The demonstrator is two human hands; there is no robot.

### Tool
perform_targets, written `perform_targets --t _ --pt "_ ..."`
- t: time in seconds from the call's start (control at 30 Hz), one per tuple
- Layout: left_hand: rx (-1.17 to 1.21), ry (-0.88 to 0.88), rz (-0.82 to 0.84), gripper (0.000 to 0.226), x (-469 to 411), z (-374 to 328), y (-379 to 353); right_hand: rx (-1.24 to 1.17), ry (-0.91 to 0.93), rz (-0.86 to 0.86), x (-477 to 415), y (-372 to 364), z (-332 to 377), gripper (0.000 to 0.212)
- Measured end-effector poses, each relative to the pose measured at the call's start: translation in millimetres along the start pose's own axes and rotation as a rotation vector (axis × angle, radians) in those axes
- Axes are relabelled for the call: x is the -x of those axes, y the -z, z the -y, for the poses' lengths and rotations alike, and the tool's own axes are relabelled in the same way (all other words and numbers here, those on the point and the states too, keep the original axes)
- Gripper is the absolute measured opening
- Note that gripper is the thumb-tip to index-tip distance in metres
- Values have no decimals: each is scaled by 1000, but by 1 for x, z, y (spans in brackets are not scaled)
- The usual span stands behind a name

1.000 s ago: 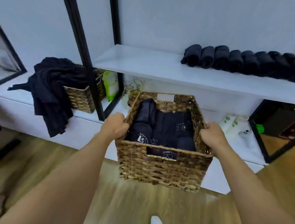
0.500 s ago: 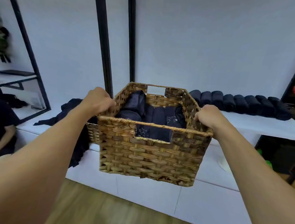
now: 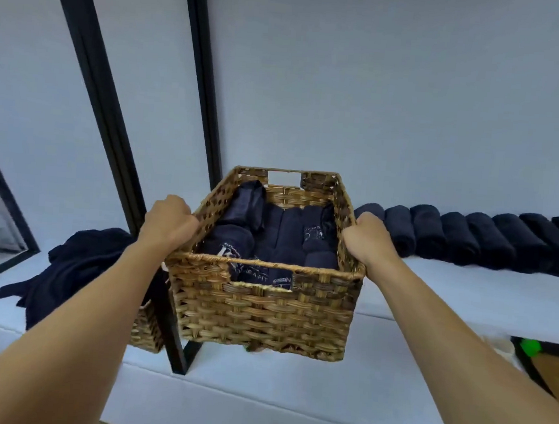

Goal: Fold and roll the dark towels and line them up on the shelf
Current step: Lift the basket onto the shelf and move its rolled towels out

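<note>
Plain white wall [image 3: 381,86] at the back, with two slanted black frame posts [image 3: 93,90] running up it on the left. Both hands are on a wicker basket [image 3: 263,314] — left hand [image 3: 170,220] hooked over the left rim, right hand [image 3: 366,240] over the right rim. Each grip is curled tight around the woven edge, with the fingertips tucked inside out of sight. It's held up in the middle of the view, above the low white ledge [image 3: 258,377] and not sitting on it. The basket is packed with folded and rolled dark towels [image 3: 283,235], and some white lettering shows through the cut-out handle on the near side. Off to the right, on the white shelf [image 3: 482,294], there's a row of rolled towels [image 3: 470,240] lying side by side and touching, running from just beside the right hand out to the right edge of view. The shelf's left end is hidden behind the basket, so can't tell if the two touch. Over on the left, a loose heap of dark cloth [image 3: 77,262] is draped over a smaller basket [image 3: 146,332] standing on the ledge by the foot of the near post. Small bright green thing [image 3: 531,347] under the shelf at the right — too blurry to say what it is.
</note>
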State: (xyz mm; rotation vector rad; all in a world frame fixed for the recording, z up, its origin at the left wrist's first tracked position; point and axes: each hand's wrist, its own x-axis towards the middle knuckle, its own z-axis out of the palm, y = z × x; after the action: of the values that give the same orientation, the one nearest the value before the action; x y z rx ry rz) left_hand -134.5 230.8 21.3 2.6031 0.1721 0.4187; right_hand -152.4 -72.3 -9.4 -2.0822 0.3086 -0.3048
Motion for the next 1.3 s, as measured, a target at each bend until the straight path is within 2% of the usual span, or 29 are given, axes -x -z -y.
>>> perform_targets --t 0.1,0.27,0.43,0.5,0.53,0.63,0.7,0.77,0.83,0.93,0.97,1.07,1.2,1.3 --pt "-43 -3 -32 18 -44 -7 -17 -15 -25 29 -45 -14 4 17" --pt "-130 -28 -29 19 -99 -10 -37 -71 -42 32 -94 -32 7 38" --pt "-158 -50 -21 19 -131 -11 -49 -103 -47 29 -116 -40 7 33" --pt "-167 -27 17 18 -136 -17 -47 -131 -29 69 -119 -38 5 14" --pt "-188 -22 25 18 -136 -24 -46 -160 -29 79 -120 -35 3 12" --pt "-218 -177 -67 27 -128 -78 -50 -192 -54 51 -134 -14 -10 31" --pt "-39 -329 -89 33 -115 -142 -64 -58 -31 -29 -151 5 -27 29" --pt "210 -353 57 44 -102 -217 -85 124 -18 -75 -171 21 -47 19" --pt "300 -355 250 41 -88 -281 -119 292 -17 -92 -190 34 -68 15" --pt "258 -286 440 15 -77 -329 -191 491 -5 28 -214 37 -95 14" --pt "235 -238 491 15 -77 -331 -217 516 -26 68 -220 34 -101 15" --pt "167 -27 615 34 -79 -308 -276 530 -58 174 -236 22 -116 42" --pt "185 136 578 38 -83 -283 -303 374 -106 276 -238 21 -125 45" --pt "202 95 523 38 -89 -296 -294 270 -124 217 -236 29 -119 39"
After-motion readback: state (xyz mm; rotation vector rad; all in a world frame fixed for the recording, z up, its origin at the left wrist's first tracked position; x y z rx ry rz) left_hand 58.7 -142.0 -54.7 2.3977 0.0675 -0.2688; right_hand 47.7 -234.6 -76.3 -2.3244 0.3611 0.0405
